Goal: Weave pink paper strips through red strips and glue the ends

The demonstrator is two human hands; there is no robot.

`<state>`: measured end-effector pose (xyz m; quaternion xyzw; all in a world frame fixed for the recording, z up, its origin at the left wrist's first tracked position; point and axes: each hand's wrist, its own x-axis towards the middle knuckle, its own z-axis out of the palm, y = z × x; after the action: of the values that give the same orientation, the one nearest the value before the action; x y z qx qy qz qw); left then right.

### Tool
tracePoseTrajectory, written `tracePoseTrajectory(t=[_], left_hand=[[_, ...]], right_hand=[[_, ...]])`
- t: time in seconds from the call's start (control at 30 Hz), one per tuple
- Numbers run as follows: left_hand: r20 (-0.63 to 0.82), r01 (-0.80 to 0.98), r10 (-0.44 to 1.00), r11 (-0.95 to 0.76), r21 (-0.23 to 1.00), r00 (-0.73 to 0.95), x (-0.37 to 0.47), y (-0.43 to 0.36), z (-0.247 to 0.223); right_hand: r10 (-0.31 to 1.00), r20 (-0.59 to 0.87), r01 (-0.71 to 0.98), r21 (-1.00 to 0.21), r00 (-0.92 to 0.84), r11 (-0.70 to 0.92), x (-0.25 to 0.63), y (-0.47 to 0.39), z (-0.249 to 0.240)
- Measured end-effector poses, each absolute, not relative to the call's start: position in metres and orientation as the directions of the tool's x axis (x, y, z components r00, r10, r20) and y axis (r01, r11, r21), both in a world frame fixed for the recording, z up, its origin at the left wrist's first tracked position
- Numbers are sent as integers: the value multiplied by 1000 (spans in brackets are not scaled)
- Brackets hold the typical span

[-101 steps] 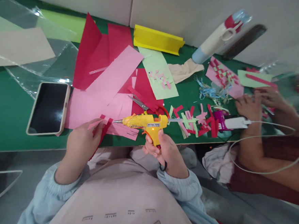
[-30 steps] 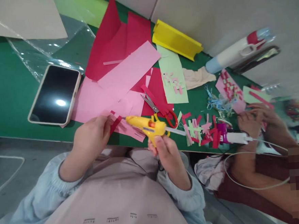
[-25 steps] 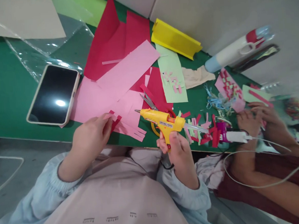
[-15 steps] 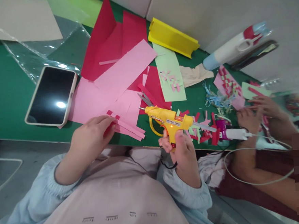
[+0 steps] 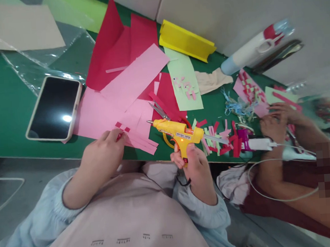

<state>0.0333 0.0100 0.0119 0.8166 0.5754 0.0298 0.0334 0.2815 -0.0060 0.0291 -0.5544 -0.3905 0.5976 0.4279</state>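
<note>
My right hand (image 5: 195, 164) is wrapped round the handle of a yellow hot glue gun (image 5: 184, 134). Its metal nozzle points left, an orange light glows on its side, and a clear glue stick (image 5: 215, 138) sticks out of its back. My left hand (image 5: 103, 152) pinches the left end of a pink paper piece cut into strips (image 5: 142, 142) at the table's front edge. Dark red squares (image 5: 122, 126) show on the pink beside its fingertips, which are partly hidden. Scissors (image 5: 160, 110) with a red strip over them lie behind the glue gun.
A phone (image 5: 53, 108) lies at left on the green table (image 5: 0, 108). Pink paper (image 5: 134, 73), red card (image 5: 106, 48) and a yellow holder (image 5: 186, 41) are behind. Paper scraps (image 5: 216, 135) and a purple device (image 5: 244, 140) lie right, near a co-worker's hands (image 5: 278, 121) and white cable.
The glue gun and my right hand have shifted slightly left, nearer my left hand. My left fingers have closed in on the paper's end. The whole view has moved a little.
</note>
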Motion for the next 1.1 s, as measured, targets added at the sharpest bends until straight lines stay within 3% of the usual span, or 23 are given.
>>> tracePoseTrajectory(t=[0.17, 0.27, 0.4, 0.57, 0.83, 1.1], left_hand=[[45, 954, 971, -240, 182, 235, 25, 16, 9], [65, 945, 963, -268, 187, 261, 23, 16, 8], [95, 922, 932, -359, 143, 349, 25, 17, 7], [5, 915, 917, -399, 59, 400, 30, 16, 11], [-117, 931, 924, -356, 77, 363, 35, 14, 19], [-74, 914, 912, -406, -24, 403, 34, 6, 13]], right_hand=[[935, -354, -105, -929, -11, -354, 281, -7, 27], [936, -351, -138, -926, -28, -351, 276, -6, 23], [942, -332, -174, -926, -48, -335, 264, 0, 14], [956, -283, -152, -944, -81, -293, 251, 8, 0], [957, -278, -111, -952, -78, -286, 245, 14, -9], [959, -258, -77, -960, -118, -268, 241, 11, -3]])
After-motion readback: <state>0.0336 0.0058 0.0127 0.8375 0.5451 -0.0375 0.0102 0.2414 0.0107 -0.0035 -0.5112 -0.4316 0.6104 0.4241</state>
